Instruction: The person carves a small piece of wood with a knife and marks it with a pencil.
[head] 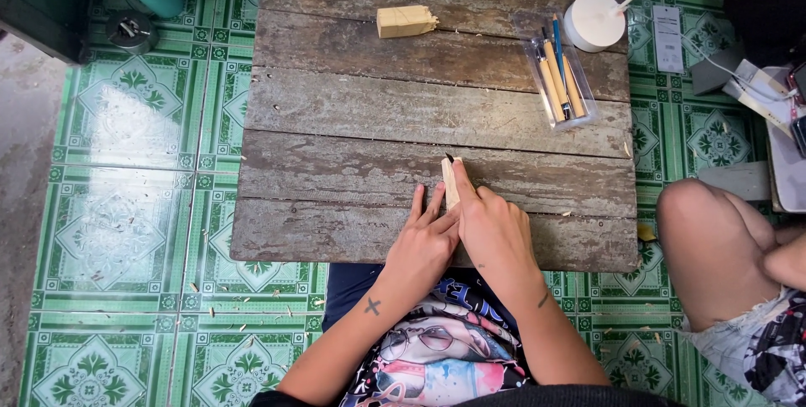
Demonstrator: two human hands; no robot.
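Hands, two (424, 243) (491, 226), one stick (451, 184); blocks, one (405, 21)

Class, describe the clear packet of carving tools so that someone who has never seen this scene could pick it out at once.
Start at the weathered plank table and go to its far right corner, where a round white lamp base stands. Just nearer than that base lies the clear plastic packet, holding several pale wooden-handled tools and one blue one. It is the only see-through thing there; the pale wooden block lies bare, further left.
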